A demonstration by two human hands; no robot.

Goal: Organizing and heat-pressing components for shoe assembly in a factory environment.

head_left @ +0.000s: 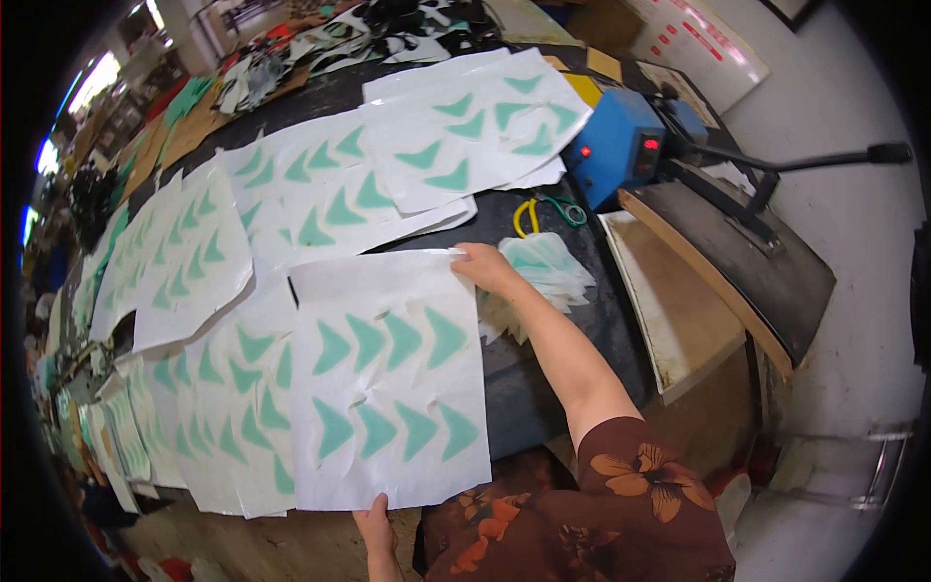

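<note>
A white sheet [393, 291] with two rows of green curved arrow-like shapes lies over other sheets near the table's front edge. At its far right corner, my right hand [483, 269] pinches the edge, fingers closed. My left hand [376, 527] grips the near edge from below, thumb on top. Similar sheets [233, 349] overlap to the left, and more sheets [475, 121] spread behind. Just right of my right hand sits a loose pile of thin pale-green and white pieces [543, 272]. Beside that pile lie yellow-and-green-handled scissors [553, 211].
A blue heat press [616, 145] stands at the right, with a long black lever [834, 155], a raised dark plate [747, 257] and a pale lower board [669, 301]. Dark and white scraps [369, 34] heap at the far side of the black table.
</note>
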